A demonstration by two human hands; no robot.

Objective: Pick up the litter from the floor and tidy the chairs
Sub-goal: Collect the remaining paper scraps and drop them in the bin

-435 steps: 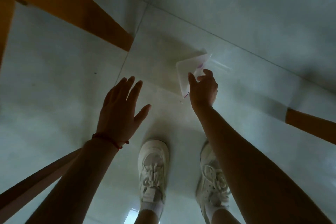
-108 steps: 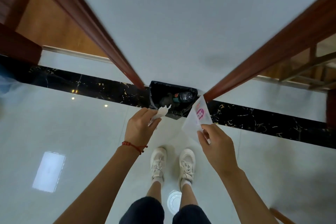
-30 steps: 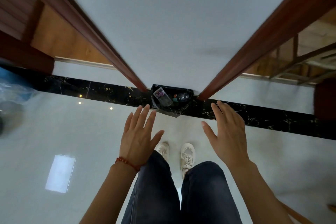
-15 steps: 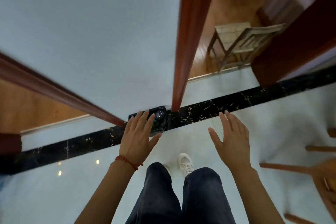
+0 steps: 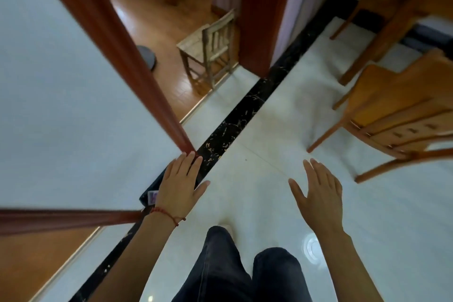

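Both wrappers have gone from the hands: left hand (image 5: 180, 187) and right hand (image 5: 317, 192) hang open and empty, litter sits in the bin (image 5: 150, 197), freeing them for the wooden chair (image 5: 402, 115) nearby.

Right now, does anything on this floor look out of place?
Yes: the orange wooden chair on the right stands skewed on the white tiles, pulled away from the table legs. Both hands are empty.
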